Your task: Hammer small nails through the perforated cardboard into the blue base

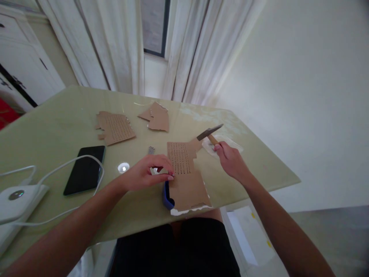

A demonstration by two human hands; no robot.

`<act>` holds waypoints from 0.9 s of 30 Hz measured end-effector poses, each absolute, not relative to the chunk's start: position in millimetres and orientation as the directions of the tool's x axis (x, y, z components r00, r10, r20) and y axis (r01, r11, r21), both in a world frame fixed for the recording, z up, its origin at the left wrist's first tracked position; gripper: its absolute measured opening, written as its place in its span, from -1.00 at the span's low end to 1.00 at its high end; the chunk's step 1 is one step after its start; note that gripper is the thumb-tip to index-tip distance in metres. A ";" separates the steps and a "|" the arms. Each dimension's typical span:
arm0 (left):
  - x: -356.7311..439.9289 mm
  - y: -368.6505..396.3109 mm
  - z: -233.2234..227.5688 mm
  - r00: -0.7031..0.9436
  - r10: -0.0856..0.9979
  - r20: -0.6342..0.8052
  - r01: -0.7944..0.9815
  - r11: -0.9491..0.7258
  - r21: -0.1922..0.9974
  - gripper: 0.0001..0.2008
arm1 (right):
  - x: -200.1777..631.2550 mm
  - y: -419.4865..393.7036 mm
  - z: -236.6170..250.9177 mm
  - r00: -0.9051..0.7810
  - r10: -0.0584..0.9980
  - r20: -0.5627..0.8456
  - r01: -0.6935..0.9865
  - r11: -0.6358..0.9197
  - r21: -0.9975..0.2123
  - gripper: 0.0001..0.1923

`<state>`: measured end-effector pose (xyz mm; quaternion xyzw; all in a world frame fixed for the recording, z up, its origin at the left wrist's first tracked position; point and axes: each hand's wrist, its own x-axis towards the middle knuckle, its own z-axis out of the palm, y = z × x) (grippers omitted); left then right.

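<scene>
My right hand [231, 159] grips the wooden handle of a hammer [210, 132], whose dark metal head is raised over the right side of a cardboard sheet [187, 188]. Rows of small holes run across the sheet's upper part. At its left edge, just below the rows, my left hand [150, 172] pinches thumb and fingertips together against the cardboard. What sits between those fingertips is too small to make out. Beneath the sheet, a blue object [167, 198] shows at the lower left. Several thin metal pieces, like nails [151, 150], lie beyond my left hand.
A second perforated cardboard piece [117, 127] and torn cardboard scraps [158, 117] lie farther back on the table [138, 215]. To the left are a black phone [85, 169], a white power strip [21, 204] with cables, and a small round white item [123, 167]. Clear plastic [230, 145] lies behind the hammer.
</scene>
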<state>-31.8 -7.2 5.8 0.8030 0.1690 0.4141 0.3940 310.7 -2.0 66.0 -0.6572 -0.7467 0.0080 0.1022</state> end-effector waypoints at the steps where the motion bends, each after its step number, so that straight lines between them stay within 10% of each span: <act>1: -31.7 -7.1 5.8 0.600 0.599 0.531 -0.049 -0.634 0.772 -0.90 | 307.9 -12.7 77.4 -0.185 0.971 0.153 0.941 0.220 -0.256 -0.52; 27: -31.4 -6.7 -4.1 0.564 0.675 0.476 0.045 -0.601 0.798 -0.87 | 244.9 -92.8 136.2 -0.429 0.895 0.120 0.869 0.446 -0.217 -0.61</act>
